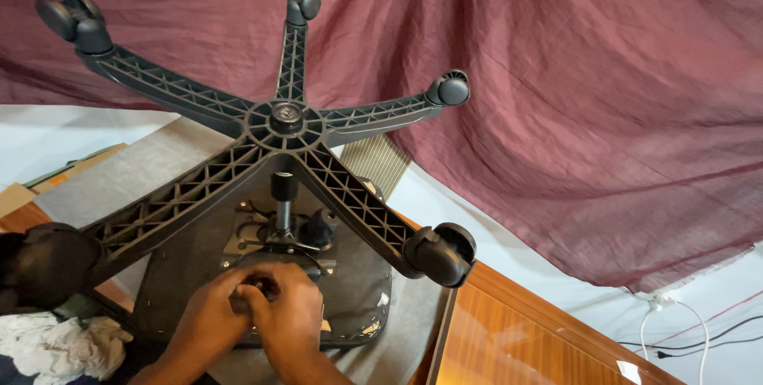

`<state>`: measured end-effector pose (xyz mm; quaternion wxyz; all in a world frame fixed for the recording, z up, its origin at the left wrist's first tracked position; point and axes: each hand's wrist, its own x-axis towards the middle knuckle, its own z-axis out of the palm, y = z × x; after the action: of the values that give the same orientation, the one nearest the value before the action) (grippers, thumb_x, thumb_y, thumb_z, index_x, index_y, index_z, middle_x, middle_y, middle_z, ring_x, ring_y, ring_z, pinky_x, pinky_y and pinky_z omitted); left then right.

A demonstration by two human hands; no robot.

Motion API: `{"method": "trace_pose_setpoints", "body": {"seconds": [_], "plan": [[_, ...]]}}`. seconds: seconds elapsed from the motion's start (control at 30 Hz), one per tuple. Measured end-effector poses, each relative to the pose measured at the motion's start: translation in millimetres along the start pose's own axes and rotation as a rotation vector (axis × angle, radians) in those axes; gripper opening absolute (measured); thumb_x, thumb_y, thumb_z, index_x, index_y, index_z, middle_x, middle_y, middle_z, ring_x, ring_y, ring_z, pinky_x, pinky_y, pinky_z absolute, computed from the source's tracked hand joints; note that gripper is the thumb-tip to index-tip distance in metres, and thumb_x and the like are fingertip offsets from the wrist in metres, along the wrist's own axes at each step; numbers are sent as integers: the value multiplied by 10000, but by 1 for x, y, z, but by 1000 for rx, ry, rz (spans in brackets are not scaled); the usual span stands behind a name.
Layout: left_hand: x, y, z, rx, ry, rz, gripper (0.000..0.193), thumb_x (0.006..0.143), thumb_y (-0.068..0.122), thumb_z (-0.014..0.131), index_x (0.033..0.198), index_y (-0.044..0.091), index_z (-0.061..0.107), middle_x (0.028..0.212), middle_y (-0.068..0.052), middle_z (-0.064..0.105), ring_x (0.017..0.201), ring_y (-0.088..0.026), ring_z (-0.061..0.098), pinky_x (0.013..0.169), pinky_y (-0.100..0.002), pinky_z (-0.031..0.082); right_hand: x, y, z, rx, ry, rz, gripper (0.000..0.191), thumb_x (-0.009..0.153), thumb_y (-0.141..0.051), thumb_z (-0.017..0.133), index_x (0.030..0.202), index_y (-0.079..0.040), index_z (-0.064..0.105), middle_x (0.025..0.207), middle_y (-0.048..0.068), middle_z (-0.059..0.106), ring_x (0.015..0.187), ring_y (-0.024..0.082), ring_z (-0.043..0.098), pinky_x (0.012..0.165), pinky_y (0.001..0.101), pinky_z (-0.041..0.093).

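Two bare hands sat low in the view, pressed side by side. The left hand and the right hand were curled together, fingertips meeting on a small dark part of the metal mechanism bolted under the seat. What that part was could not be told, since the fingers covered it; the hands looked closed on it rather than spread apart.

An office chair lay upside down on a grey cloth spread over a glossy wooden table. Its seat underside faced up, directly beneath and just beyond the hands. From the mechanism, just beyond the fingertips, the gas lift column rose away from the person. Its long axis ran straight from the hands up towards the camera's far side. Both hands were equally near its foot, the right one slightly more in line with it.

At the column's far end sat the black five-armed star base, its ribbed arms spreading out, each ending in a caster. The nearest caster hung just right of the hands. A crumpled white rag lay at the left. Behind everything hung a maroon curtain, with white cables at far right.
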<state>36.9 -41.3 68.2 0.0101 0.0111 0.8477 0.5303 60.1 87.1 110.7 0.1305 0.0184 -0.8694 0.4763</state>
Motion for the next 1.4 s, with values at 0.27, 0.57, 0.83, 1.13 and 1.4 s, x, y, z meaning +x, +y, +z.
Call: {"method": "trace_pose_setpoints", "body": {"seconds": [0.27,0.57,0.83,1.13,1.4], "plan": [[0,9,-5,-32,8,-190,358,842,137,743,1198,166,765,939,-145,792,779,-273,803,716,-372,586,-4,7,-1,34,89,-230,230,814,-179,856,983,-43,779,961,114,721,799,268,704,713,367,562],[9,5,-7,43,-44,21,584,759,157,797,1327,157,658,1086,-141,770,1004,-260,750,831,-350,563,8,0,-6,163,3,-68,254,851,-127,750,1098,-76,724,979,109,778,850,232,781,760,330,613],[1,22,-12,-71,-20,-59,383,797,132,768,1180,130,753,920,-117,832,781,-187,803,716,-333,600,5,-2,-5,-48,115,-153,211,782,-174,847,898,-42,729,933,152,708,821,317,708,699,408,548],[1,16,-10,-127,-103,3,660,763,15,663,1400,190,661,1033,-73,838,759,-191,808,692,-328,613,8,3,3,14,125,-172,165,797,-114,802,919,-43,716,944,117,698,814,306,708,722,391,569],[8,-1,-9,74,102,49,397,758,56,714,1152,100,727,1085,-124,794,938,-236,789,810,-349,606,2,4,4,155,15,-282,181,853,-74,758,1026,-30,725,1021,132,739,913,302,731,790,374,582]]}}
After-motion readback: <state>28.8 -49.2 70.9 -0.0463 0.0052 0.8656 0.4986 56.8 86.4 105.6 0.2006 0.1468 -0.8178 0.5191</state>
